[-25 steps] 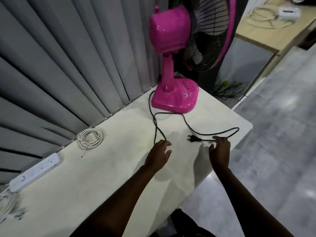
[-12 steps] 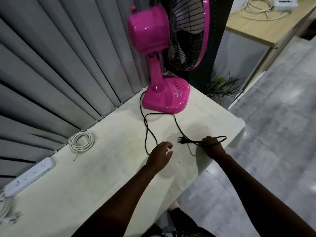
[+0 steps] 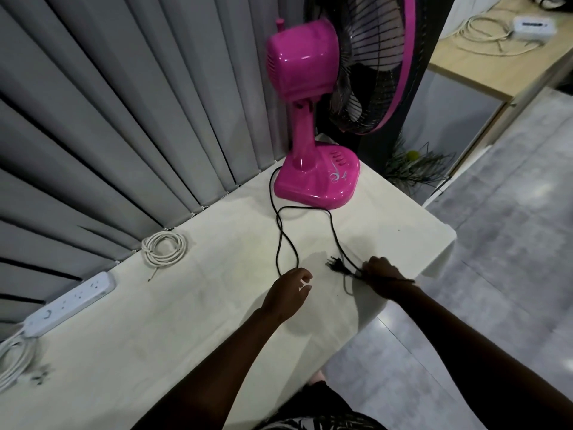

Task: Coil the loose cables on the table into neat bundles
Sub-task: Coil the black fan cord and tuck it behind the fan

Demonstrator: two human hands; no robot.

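Beside grey blinds (image 3: 108, 119), on the cream table (image 3: 155, 352), the fan's black cable (image 3: 336, 240) is gripped by the curled right hand (image 3: 383, 274); nothing is held by the relaxed left hand (image 3: 286, 291).

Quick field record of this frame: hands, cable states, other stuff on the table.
left hand: open, fingers loosely curled beside a bend of the black cable, holding nothing
right hand: grips the black cable near its plug
black cable: loose, runs in bends from the pink fan across the table
white cable: already coiled, lying near the blinds
power strip: at the table's left edge, its white cord loosely looped
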